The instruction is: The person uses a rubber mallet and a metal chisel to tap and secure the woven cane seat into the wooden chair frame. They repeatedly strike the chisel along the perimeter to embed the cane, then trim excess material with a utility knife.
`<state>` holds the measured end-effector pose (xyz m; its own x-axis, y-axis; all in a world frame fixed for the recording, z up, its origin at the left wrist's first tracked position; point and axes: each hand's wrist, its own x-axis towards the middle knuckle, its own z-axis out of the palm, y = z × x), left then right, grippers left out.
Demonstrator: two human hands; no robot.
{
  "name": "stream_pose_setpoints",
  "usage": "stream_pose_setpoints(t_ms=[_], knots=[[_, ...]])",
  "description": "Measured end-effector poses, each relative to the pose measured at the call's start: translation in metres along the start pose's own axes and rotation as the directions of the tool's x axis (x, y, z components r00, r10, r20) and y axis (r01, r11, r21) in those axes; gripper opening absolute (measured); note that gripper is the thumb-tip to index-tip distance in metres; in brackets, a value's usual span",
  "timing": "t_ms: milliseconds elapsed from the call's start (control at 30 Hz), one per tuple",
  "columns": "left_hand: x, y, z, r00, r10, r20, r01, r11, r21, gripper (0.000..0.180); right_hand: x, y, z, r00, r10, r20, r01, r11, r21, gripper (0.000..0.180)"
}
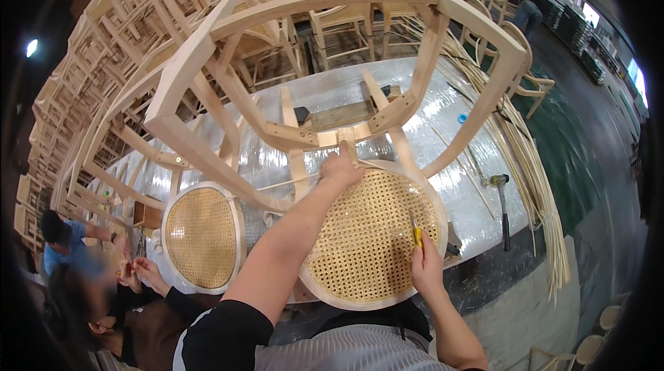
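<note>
An upturned wooden chair frame stands on the wrapped table, its round back filled with woven cane webbing nearest me. My left hand reaches to the panel's far edge, by the short wooden post. Its fingers are bent around a thin rattan strip, which shows on both sides of the hand; the fingertips are partly hidden. Over the panel's right side, my right hand is closed around a yellow-handled tool with a slim metal blade pointing away from me.
A hammer lies on the right of the table, beside long rattan strips and a blue tape roll. Another cane-backed chair stands left, near two people. Stacked chair frames fill the back left.
</note>
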<state>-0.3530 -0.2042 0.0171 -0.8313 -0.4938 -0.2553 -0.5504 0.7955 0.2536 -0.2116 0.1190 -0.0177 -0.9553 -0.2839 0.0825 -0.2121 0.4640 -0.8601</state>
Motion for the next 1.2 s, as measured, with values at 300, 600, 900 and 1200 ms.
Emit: stream_pose_setpoints(t_ms=[300, 600, 900, 1200], knots=[[-0.026, 0.017, -0.042, 0.836, 0.402, -0.374, -0.382, 0.915, 0.129, 0.09, -0.089, 0.068, -0.074, 0.924, 0.343, -0.168, -0.293, 0.92, 0.261, 0.046], [-0.217, 0.18, -0.016, 0.473, 0.879, -0.062, -0.874, 0.477, 0.096, 0.088, -0.024, 0.138, -0.207, 0.899, 0.429, -0.088, -0.305, 0.757, 0.578, 0.016], [-0.327, 0.455, 0.136, 0.134, 0.988, 0.072, -0.976, 0.145, -0.162, 0.068, -0.002, 0.255, -0.463, 0.913, 0.408, 0.001, -0.163, 0.362, 0.918, 0.041], [-0.246, 0.534, 0.244, -0.087, 0.969, -0.231, -0.957, -0.146, -0.252, 0.042, -0.02, 0.329, -0.593, 0.576, 0.709, -0.406, -0.527, 0.703, 0.478, 0.056]])
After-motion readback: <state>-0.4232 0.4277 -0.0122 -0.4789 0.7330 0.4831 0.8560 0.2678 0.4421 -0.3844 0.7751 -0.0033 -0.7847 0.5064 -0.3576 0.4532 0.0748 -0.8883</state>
